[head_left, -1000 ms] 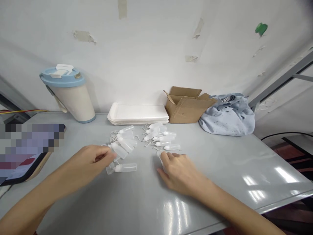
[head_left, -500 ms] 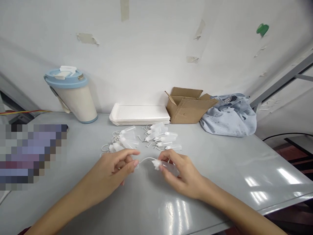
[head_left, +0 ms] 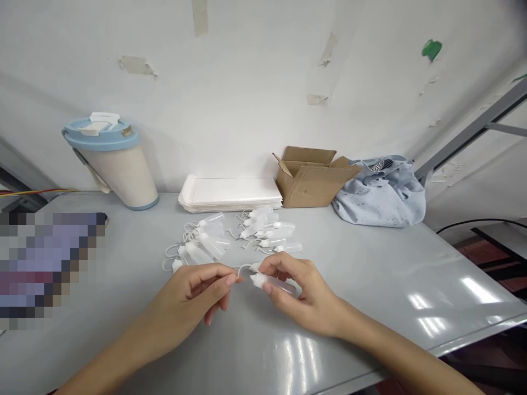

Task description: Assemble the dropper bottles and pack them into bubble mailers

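Note:
Between the thumb and fingers of my right hand point(head_left: 304, 288) is a small translucent squeeze bottle point(head_left: 284, 286) with a white nozzle, tilted so the nozzle faces left. A thin white strap point(head_left: 245, 266) curves from its neck to my left hand point(head_left: 206, 288), whose thumb and forefinger pinch the strap's end; the tip there is hidden by the fingers. Just behind my hands, similar bottles lie on their sides in two loose groups, a left group point(head_left: 212, 244) and a right group point(head_left: 272, 233), many with thin straps looping out.
On the grey table point(head_left: 370, 263), a stack of white padded envelopes point(head_left: 230, 192) lies against the wall. Beside it stand an open cardboard box point(head_left: 315, 186) and a bundled light-blue cloth point(head_left: 382, 197). A cream tumbler point(head_left: 123, 170) with a blue lid stands left; a blurred-out flat object point(head_left: 49, 258) lies nearer.
My left thumb and forefinger have closed together on the strap's end, and the two hands are slightly nearer each other. The bottle's nozzle has turned a little. The whole view has shifted slightly.

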`<state>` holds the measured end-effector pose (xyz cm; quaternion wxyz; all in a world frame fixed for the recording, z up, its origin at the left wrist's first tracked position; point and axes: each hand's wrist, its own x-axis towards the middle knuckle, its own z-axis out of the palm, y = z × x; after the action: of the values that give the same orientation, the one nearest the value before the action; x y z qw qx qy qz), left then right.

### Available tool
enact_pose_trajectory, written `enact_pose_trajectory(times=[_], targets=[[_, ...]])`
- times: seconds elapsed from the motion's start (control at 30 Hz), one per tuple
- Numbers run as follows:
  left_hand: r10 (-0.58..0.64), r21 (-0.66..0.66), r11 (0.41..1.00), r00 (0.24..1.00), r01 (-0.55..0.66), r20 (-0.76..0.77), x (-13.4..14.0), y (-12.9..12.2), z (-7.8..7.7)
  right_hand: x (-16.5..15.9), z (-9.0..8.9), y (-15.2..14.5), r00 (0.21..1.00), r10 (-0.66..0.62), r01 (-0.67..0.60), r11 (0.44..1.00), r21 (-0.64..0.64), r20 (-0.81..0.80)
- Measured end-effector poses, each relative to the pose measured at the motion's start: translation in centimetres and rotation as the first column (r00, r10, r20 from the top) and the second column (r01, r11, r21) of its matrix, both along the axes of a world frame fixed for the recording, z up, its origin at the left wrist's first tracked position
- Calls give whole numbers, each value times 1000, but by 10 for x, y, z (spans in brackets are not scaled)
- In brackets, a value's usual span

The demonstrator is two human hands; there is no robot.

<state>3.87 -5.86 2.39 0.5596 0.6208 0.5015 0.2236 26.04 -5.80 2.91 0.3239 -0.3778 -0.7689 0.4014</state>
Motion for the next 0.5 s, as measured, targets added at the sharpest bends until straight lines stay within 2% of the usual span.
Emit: enact_pose_trajectory(times=[0.17,0.5], targets=[[13,-70,998,993,-5,118,0,0,-6,-1,-1,0,1000,12,-13,999,-42,-13],[6,-69,998,994,2,112,1,1,-6,-2,-3,0,1000,20,-21,999,-41,-16]])
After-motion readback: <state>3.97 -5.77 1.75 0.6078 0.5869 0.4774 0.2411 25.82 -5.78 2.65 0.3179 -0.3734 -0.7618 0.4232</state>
